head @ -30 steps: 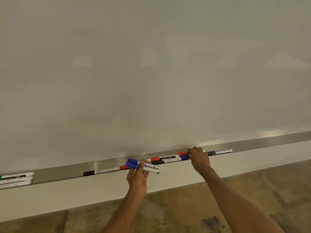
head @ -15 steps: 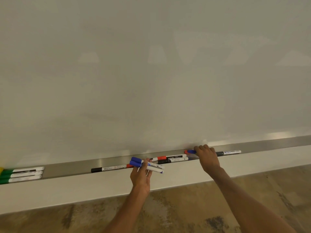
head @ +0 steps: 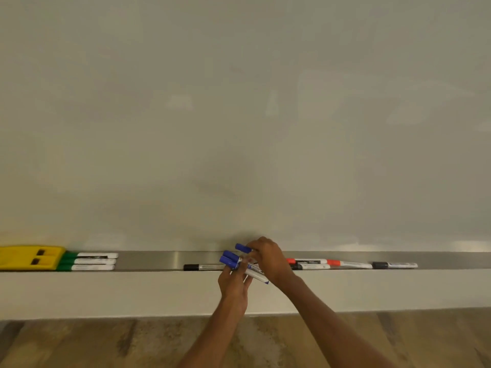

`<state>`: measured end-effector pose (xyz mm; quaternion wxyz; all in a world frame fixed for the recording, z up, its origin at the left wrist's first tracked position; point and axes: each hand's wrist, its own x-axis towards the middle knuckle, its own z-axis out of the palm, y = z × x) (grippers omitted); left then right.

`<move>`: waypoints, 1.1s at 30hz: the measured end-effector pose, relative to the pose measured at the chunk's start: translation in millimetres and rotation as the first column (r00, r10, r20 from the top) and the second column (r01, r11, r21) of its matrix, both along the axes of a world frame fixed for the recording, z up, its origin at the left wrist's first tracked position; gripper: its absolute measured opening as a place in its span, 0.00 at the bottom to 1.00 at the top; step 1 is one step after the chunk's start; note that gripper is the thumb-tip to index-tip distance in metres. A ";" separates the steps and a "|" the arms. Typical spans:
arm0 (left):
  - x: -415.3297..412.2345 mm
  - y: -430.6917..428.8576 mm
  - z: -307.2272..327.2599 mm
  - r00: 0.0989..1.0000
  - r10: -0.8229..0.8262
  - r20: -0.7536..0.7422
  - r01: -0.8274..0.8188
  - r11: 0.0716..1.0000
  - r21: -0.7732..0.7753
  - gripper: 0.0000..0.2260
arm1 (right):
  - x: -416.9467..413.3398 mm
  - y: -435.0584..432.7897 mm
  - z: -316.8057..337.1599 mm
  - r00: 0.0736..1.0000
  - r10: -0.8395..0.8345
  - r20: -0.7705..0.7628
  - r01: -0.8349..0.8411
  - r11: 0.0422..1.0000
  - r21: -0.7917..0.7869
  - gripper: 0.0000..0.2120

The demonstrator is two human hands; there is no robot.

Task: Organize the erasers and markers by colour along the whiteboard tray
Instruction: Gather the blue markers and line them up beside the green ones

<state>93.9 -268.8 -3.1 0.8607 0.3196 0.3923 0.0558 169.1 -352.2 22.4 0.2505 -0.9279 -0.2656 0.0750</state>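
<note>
My left hand (head: pixel 233 284) grips two blue-capped markers (head: pixel 230 258) in front of the metal whiteboard tray (head: pixel 159 258). My right hand (head: pixel 268 258) holds a third blue marker (head: pixel 243 247) right beside them, caps pointing left. On the tray lie a black marker (head: pixel 203 267) to the left of my hands, and red markers (head: pixel 307 261) (head: pixel 349 264) and black markers (head: pixel 310 266) (head: pixel 394 265) to the right. At the far left sit three green markers (head: pixel 89 261) next to a yellow eraser (head: pixel 29 257).
The whiteboard (head: pixel 239 115) fills the upper view. Below the tray runs a white ledge (head: pixel 106 293), then a wood-patterned floor (head: pixel 93 343). A bare stretch of tray lies between the green markers and the black marker.
My right hand lifted a blue marker from the tray and carried it left to my left hand. The view shifted left, bringing the yellow eraser into sight.
</note>
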 end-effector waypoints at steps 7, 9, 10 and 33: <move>-19.1 65.0 1.5 0.995 0.099 -0.005 -0.099 0.995 0.027 0.17 | -27.0 79.8 6.6 0.989 0.134 -0.064 -0.134 0.991 -0.008 0.10; -26.2 83.3 -0.2 0.992 0.126 -0.009 -0.125 0.992 0.033 0.17 | -35.3 98.7 9.6 0.984 0.162 -0.072 -0.161 0.987 0.011 0.10; -30.1 91.9 -1.2 0.991 0.135 -0.011 -0.134 0.990 0.037 0.18 | -39.7 108.1 11.2 0.983 0.169 -0.077 -0.168 0.986 0.024 0.11; -54.1 224.8 -2.2 0.914 0.403 -0.055 -0.406 0.912 -0.064 0.20 | -89.7 219.0 -20.0 0.762 -0.208 -0.613 0.560 0.688 0.462 0.10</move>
